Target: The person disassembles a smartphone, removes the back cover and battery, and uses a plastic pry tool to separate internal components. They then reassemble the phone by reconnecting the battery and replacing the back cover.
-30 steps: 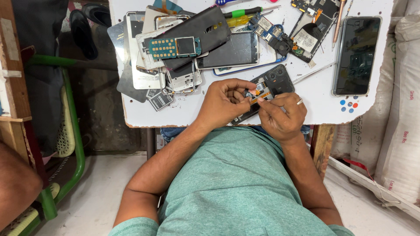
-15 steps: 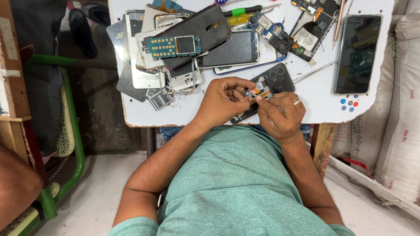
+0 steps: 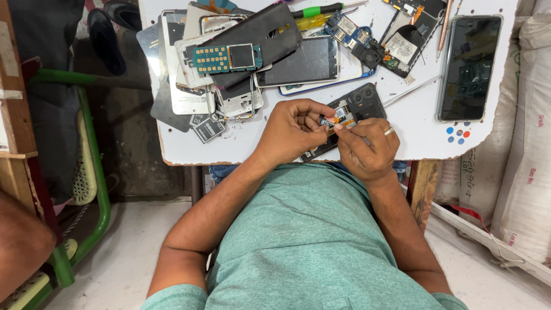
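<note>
An opened black phone lies near the front edge of the white table, its insides and a small orange flex strip showing. My left hand rests on the phone's lower half, and its fingertips pinch at the orange strip. My right hand, with a ring on one finger, is curled tight against the left. It pinches what looks like a thin tool at the same spot. The phone's lower end is hidden under both hands.
Phone frames and back covers are piled at the table's left, with a green keypad board on top. Circuit boards and green and yellow screwdrivers lie at the back. A dark phone lies at right, white sacks beyond. A green chair frame stands at left.
Both hands stay on the opened phone in the same place. Only the fingertips shift slightly around the orange strip.
</note>
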